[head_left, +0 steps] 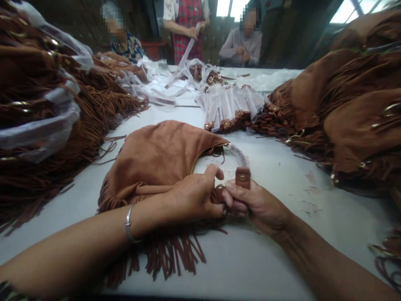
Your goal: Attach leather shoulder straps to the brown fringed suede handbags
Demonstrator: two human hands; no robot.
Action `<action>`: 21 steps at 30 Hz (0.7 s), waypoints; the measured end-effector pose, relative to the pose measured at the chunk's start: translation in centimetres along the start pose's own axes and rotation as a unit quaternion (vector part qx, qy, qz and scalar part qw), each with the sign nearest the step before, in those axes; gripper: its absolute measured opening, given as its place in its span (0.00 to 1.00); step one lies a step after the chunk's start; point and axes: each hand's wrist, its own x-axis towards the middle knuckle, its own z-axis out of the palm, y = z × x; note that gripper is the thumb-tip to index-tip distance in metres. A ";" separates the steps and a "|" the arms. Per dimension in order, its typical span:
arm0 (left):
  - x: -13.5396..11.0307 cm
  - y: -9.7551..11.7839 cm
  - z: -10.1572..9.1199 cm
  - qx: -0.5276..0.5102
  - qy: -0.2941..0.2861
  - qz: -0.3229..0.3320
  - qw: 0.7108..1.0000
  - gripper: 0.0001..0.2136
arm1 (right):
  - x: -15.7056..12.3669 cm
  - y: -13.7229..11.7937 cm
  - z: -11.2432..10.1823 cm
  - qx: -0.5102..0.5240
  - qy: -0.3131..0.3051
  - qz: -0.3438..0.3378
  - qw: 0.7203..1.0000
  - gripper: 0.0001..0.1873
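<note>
While both hands sit knuckle to knuckle at mid-table, the left hand (194,196) is curled tight on the right corner of the fringed bag (156,163), thumb on top and fingers wrapped under. There may be a metal ring in that grip, but it is mostly hidden. The right hand (258,205) is pinched closed on the strap tab (242,177), a small brown leather tab with a round stud, standing upright above the fingers. The strap (239,154), sleeved in clear plastic, arcs from the bag's top edge to that tab.

The bag is tan suede and lies flat on the white table (282,259). Its fringe (169,255) spills toward the camera under the left forearm. Silver bangle (128,223) on the left wrist.

Around it: left heap (46,125) and right heap (351,104) of the same brown fringed bags. A bundle of sleeved straps (228,104) lies beyond the bag, mid-table. At the far end are three people, two seated. The standing person in a red plaid top (188,21) holds a plastic strip.
</note>
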 end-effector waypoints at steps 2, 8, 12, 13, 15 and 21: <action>-0.1 0.1 -0.1 0.040 -0.005 -0.013 0.999 0.24 | 0.3 -0.1 -0.2 0.030 0.012 0.039 0.999 0.19; -0.6 0.5 -0.6 0.216 -0.026 0.056 0.974 0.16 | 0.7 0.0 -1.5 0.081 -0.032 0.131 0.988 0.16; -0.8 0.3 -1.0 0.311 -0.039 0.146 0.938 0.09 | 1.0 0.0 -1.8 0.084 -0.046 0.153 0.984 0.18; -0.8 0.3 -1.1 0.322 -0.047 0.168 0.931 0.08 | 1.0 0.1 -1.9 0.081 -0.048 0.158 0.983 0.18; -0.7 0.1 -1.3 0.319 -0.052 0.189 0.927 0.08 | 1.0 0.1 -2.0 0.075 -0.055 0.166 0.982 0.18; -0.3 -0.2 -1.3 0.114 -0.036 0.112 0.986 0.10 | 0.3 -0.8 -2.8 -0.048 0.039 0.066 0.996 0.18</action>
